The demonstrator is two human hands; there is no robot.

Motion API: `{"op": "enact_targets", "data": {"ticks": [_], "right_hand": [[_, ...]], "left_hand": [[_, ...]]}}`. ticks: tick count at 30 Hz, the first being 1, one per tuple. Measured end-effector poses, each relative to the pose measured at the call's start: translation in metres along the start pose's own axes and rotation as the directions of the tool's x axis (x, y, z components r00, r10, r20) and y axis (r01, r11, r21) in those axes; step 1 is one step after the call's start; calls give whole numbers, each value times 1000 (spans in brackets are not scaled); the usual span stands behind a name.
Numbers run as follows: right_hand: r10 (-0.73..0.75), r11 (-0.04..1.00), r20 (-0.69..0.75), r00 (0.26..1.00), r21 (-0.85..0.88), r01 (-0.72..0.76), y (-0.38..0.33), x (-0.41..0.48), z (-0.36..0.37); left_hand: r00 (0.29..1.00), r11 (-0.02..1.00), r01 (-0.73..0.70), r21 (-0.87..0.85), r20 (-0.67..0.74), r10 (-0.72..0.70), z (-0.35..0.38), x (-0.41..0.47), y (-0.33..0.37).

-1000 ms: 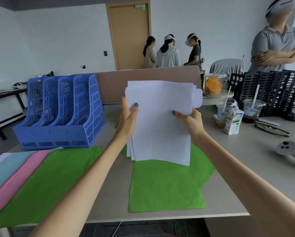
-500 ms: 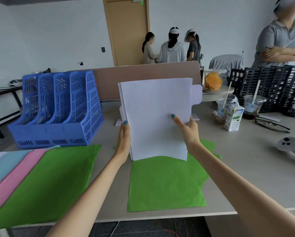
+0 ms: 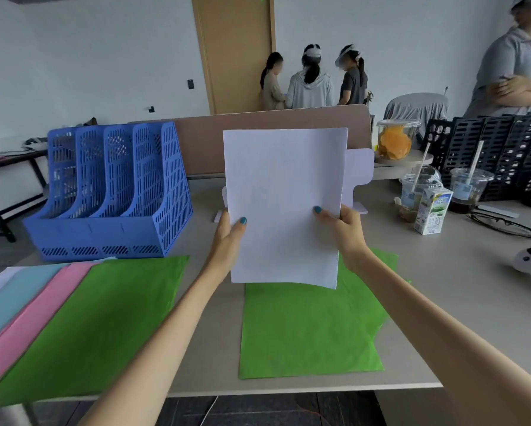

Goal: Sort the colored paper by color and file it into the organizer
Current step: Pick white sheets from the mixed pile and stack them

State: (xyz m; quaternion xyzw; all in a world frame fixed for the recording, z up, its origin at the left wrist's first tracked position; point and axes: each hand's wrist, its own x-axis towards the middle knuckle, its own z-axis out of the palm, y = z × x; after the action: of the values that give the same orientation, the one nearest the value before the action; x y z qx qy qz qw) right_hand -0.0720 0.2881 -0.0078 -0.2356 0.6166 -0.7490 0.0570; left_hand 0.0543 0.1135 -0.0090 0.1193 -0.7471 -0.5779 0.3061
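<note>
Both hands hold a white paper stack (image 3: pixel 284 204) upright above the desk (image 3: pixel 460 302): left hand (image 3: pixel 227 241) and right hand (image 3: pixel 344 232) each in a pinch grip (thumbs in front). Green sheets (image 3: pixel 307 330) lie below; blue organizer (image 3: pixel 113 195) stands left.

Soft, even indoor light with faint shadows, slightly cool and dim; wide-angle bending toward the edges, background figures softly blurred.

The left forearm (image 3: pixel 165 333) and right forearm (image 3: pixel 442 327) are bare to the frame's edge at 7 and 4 o'clock. The left hand (image 3: pixel 227 241) and right hand (image 3: pixel 347 235) wear teal nail polish (only the thumbnails (image 3: pixel 243 220) show it), possibly glossy.
</note>
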Motion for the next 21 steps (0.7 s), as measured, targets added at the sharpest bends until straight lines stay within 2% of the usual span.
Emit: {"op": "enact_targets", "data": {"ticks": [5,9,12,14,16,18,21], "right_hand": [[-1,999,99,995,46,-3,-12,-8,27],[28,996,159,987,76,-41,-11,-23,65],[74,990,171,982,105,-93,-4,-36,95],[113,982,161,980,135,-136,2,-46,115],[155,972,164,974,150,-180,8,-55,134],[189,966,175,966,142,-214,16,-66,157],[221,962,194,956,119,-246,29,-84,191]], "left_hand": [[998,995,-27,96,52,23,-43,-18,24],[996,982,-2,188,83,-14,-92,-27,20],[999,986,29,166,39,-36,-132,-38,12],[997,992,81,93,-6,-81,-152,-45,13],[975,975,220,26,-34,-219,-167,-52,19],[898,898,439,-38,-6,-440,-186,-66,24],[835,823,548,-150,159,-527,-221,-93,14]]}}
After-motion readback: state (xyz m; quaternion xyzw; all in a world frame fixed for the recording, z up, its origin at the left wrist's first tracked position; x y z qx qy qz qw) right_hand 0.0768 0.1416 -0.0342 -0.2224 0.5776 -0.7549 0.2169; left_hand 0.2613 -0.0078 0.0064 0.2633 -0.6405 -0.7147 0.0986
